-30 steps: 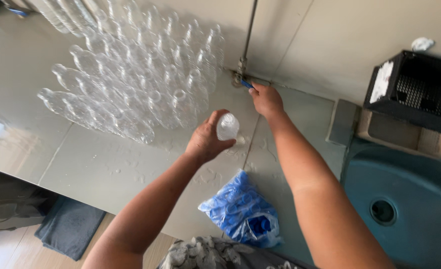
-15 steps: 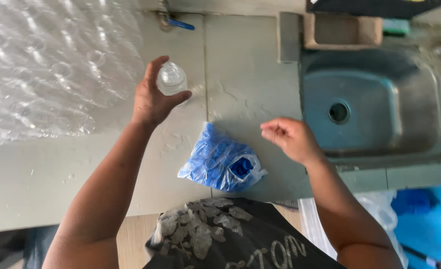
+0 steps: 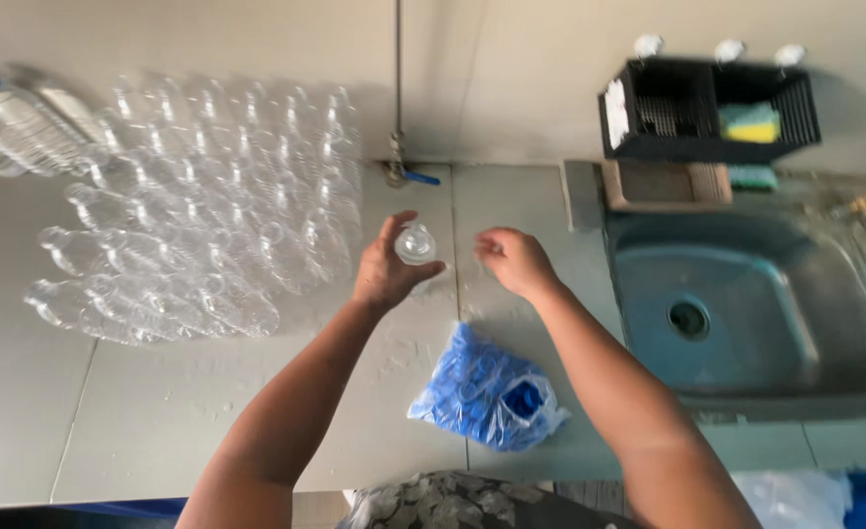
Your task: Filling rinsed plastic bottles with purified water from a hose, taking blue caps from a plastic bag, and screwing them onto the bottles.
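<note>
Since half a second ago, the right hand (image 3: 513, 261) has come up off the bag of blue bottle caps (image 3: 489, 400) and now sits level with the left hand (image 3: 386, 274), just beside it, while the head has tipped up so the wall and the tap's valve (image 3: 397, 174) are back in sight.

From the head camera: the left hand grips a small clear plastic bottle (image 3: 415, 242), fingers curled round its body, mouth turned toward the camera — held up off the counter so the open neck is reachable. Right-hand fingers are bunched loosely together; whether they pinch a cap, I can't tell. The cap bag lies open on the grey counter (image 3: 159, 421), close below both hands, within easy reach. Left of them, rows of empty clear bottles (image 3: 198, 245) lie on their sides, packed touching. Off right, a steel sink (image 3: 746, 313) under a black wall rack (image 3: 707, 108) holding a sponge.
</note>
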